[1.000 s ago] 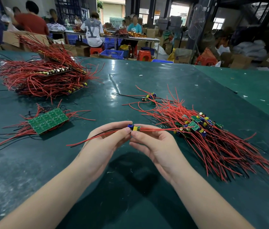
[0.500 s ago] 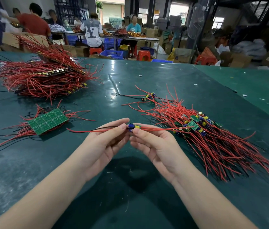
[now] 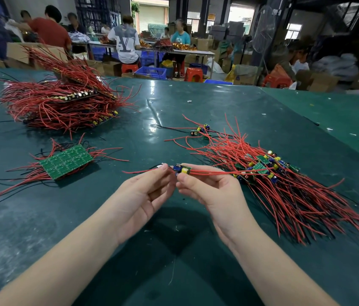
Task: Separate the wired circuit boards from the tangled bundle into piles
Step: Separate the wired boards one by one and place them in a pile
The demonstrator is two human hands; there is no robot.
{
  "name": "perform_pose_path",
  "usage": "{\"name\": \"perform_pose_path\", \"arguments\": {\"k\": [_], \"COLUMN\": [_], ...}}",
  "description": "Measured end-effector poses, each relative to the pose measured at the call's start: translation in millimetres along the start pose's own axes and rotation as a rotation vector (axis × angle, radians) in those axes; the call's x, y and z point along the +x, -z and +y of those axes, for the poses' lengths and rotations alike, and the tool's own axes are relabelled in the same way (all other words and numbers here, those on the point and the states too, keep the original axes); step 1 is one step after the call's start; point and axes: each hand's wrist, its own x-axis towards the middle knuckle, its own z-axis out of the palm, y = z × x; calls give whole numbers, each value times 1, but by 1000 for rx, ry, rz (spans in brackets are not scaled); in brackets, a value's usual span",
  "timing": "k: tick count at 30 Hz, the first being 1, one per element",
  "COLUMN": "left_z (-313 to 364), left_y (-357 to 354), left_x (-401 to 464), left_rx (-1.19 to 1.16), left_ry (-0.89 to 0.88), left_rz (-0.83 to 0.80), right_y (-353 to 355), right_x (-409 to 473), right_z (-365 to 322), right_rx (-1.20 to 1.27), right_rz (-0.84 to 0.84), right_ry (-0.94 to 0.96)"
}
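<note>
Both hands hover above open green table [image 3: 174, 272]. The right hand [image 3: 213, 195] pinches a small wired board [image 3: 182, 169]; the left hand [image 3: 138, 195] pinches its red wire, now further apart. Tangled bundle [image 3: 284, 186] lies just right.

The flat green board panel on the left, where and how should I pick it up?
Pinch the panel by its bare right edge, coming from the right with the left hand. Wires fan out from its other sides, and it lies flat, so slide fingers under that edge.
</note>
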Motion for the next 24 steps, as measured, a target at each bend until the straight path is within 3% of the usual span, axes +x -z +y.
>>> {"name": "perform_pose_path", "arguments": {"k": [7, 17, 24], "left_z": [2, 9, 9], "left_y": [4, 3, 2], "left_x": [-1, -3, -5], "left_rx": [49, 86, 117], "left_ry": [-95, -68, -170], "left_rz": [-12, -77, -101], "right_y": [-3, -2, -3], "right_x": [-3, -1, -2], "right_z": [1, -1, -3], "right_rx": [-152, 191, 265], "right_rz": [-9, -46, -54], "right_ry": [89, -159, -273]}}
